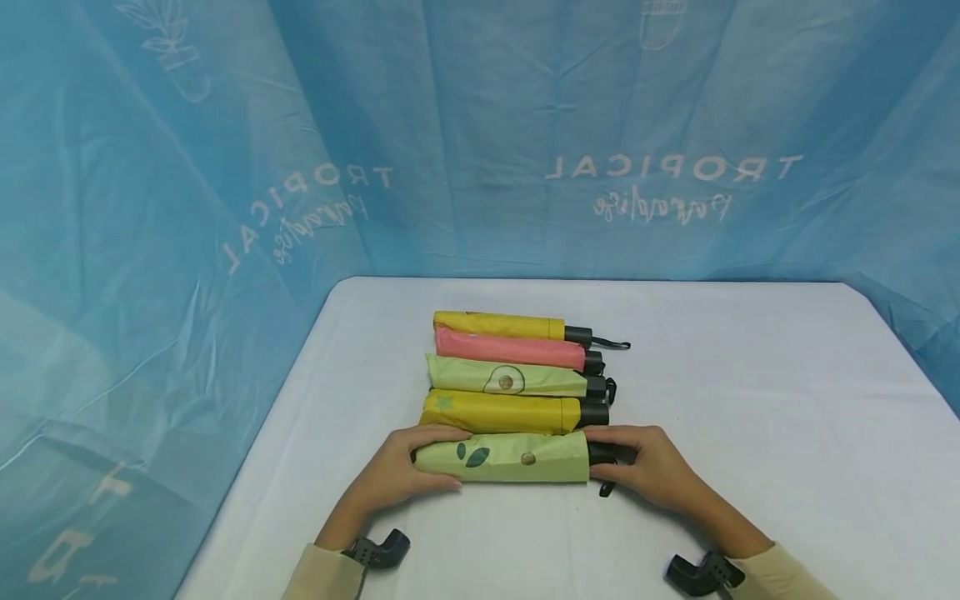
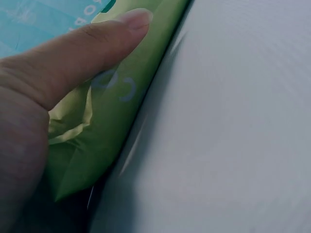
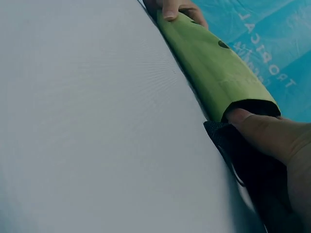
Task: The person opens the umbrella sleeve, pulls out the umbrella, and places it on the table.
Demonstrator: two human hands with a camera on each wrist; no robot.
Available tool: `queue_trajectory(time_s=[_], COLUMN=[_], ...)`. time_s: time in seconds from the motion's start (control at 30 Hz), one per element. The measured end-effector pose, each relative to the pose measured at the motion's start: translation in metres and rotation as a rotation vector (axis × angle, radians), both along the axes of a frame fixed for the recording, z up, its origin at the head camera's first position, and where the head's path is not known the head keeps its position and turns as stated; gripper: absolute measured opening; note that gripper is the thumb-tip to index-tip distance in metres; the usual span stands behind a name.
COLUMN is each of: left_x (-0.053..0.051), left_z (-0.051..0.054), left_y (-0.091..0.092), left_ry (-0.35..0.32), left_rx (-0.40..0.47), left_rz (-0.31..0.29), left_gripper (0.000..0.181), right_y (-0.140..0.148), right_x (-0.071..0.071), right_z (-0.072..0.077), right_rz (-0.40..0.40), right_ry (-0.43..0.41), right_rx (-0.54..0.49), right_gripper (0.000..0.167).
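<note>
A light green folded umbrella (image 1: 502, 457) with leaf prints lies across the front of a row of umbrellas. My left hand (image 1: 408, 467) grips its left end, thumb along the near side and fingers along the far side. The right hand (image 1: 648, 462) holds the black handle end, where a short strap (image 1: 607, 489) hangs toward me. In the left wrist view the left thumb (image 2: 92, 51) presses on the green fabric (image 2: 104, 126). In the right wrist view the right thumb (image 3: 267, 133) lies at the opening of the green cover (image 3: 214, 63).
Behind it lie a yellow umbrella (image 1: 495, 412), a green one with an avocado print (image 1: 543, 380), a pink one (image 1: 510, 348) and another yellow one (image 1: 502, 324), handles to the right. All rest on a white table (image 1: 750, 400), with a blue curtain (image 1: 495, 125) behind.
</note>
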State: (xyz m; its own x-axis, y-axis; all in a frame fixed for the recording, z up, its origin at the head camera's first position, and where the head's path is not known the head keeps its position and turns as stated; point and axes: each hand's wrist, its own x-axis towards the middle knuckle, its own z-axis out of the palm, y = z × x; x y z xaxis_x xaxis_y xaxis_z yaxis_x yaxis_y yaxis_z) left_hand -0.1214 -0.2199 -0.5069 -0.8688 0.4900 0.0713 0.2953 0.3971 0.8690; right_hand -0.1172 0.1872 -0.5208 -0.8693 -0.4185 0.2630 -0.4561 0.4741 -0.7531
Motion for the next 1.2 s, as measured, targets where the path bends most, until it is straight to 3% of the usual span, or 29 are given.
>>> queue_trajectory(time_s=[0.4, 0.67, 0.77, 0.97, 1.2], left_x=[-0.001, -0.003, -0.001, 0.0, -0.003], left_z=[0.002, 0.002, 0.007, 0.02, 0.043], left_y=[0.002, 0.004, 0.005, 0.004, 0.0], left_ry=[-0.002, 0.029, 0.01, 0.028, 0.062], left_rx=[0.031, 0.087, 0.123, 0.151, 0.155], left_rz=[0.034, 0.029, 0.022, 0.007, -0.015], left_gripper=[0.057, 0.05, 0.05, 0.049, 0.052], right_y=[0.004, 0.007, 0.009, 0.009, 0.009], right_x=[0.001, 0.009, 0.011, 0.016, 0.021], right_z=[0.003, 0.015, 0.02, 0.028, 0.043], right_rz=[-0.011, -0.018, -0.008, 0.005, -0.002], right_ry=[-0.054, -0.21, -0.227, -0.157, -0.198], right_rx=[-0.06, -0.281, -0.359, -0.418, -0.512], right_gripper=[0.045, 0.041, 0.04, 0.038, 0.038])
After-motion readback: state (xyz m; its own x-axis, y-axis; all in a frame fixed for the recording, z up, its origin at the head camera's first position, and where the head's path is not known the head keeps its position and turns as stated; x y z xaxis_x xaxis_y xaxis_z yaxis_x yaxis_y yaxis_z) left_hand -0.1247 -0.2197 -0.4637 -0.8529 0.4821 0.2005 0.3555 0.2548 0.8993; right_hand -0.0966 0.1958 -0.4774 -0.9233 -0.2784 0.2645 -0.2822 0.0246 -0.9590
